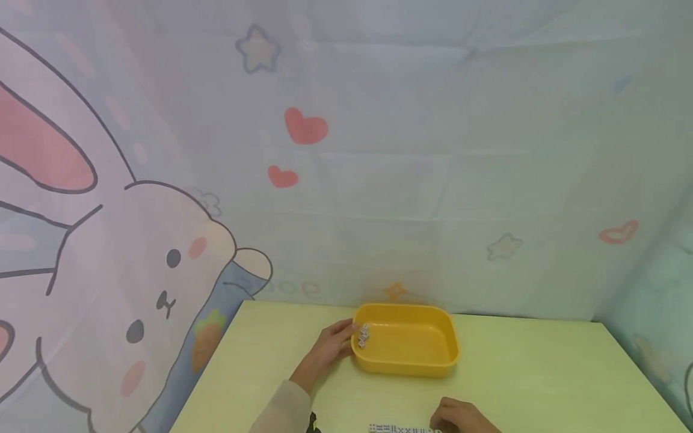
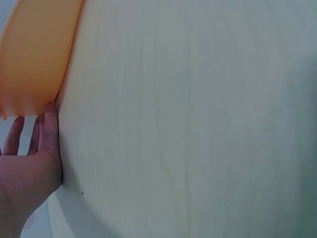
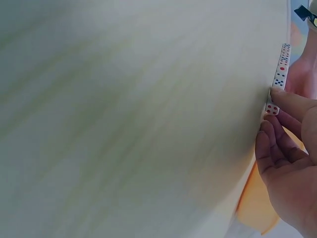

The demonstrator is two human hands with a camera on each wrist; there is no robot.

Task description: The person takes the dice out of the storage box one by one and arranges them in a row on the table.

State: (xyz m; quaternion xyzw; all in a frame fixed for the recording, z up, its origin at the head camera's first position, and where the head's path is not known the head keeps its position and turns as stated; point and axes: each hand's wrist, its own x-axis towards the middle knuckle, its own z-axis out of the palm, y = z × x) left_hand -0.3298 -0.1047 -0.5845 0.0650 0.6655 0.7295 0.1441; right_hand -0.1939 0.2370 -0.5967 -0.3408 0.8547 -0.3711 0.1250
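A yellow plastic tray (image 1: 403,368) stands toward the back of the table, with several small white dice (image 1: 363,335) inside along its left end. My left hand (image 1: 332,346) rests against that left end, fingertips at the rim. In the left wrist view its fingers (image 2: 49,130) reach out straight to the tray wall. Close to the near edge, a straight row of white dice (image 1: 397,429) lies on the table. My right hand (image 1: 460,416) is at the right end of this row. Thumb and forefinger pinch the end die (image 3: 272,109), which shows red pips.
The pale yellow table (image 1: 541,367) carries the tray and the dice row. A fabric backdrop (image 1: 379,240) with a printed rabbit, hearts and stars hangs right behind the table and along its sides.
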